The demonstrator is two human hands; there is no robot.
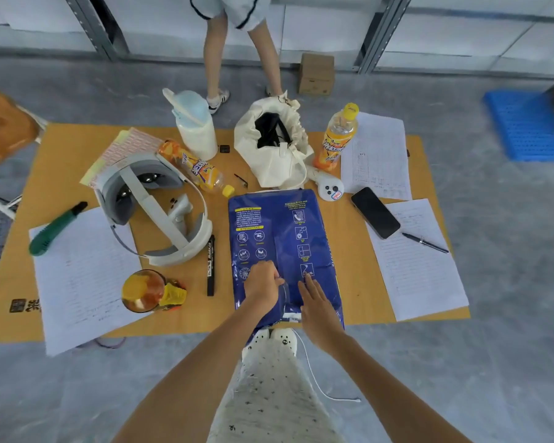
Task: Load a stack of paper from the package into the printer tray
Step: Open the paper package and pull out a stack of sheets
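A blue paper package (279, 238) with white and yellow print lies flat on the brown cardboard sheet (355, 282), its near end at the cardboard's front edge. My left hand (263, 284) pinches a fold of the blue wrapper along the package's middle seam near that end. My right hand (317, 306) rests flat on the wrapper just to the right of the seam, fingers stretched out. A little white paper shows at the torn near end (291, 316). No printer or tray is in view.
On the cardboard lie a white headset (154, 212), a black marker (210, 266), orange drink bottles (192, 167), a cream bag (275, 148), a phone (375, 212), a pen (424, 242), printed sheets (77, 276) and a green knife (56, 228). A person stands beyond (237, 43).
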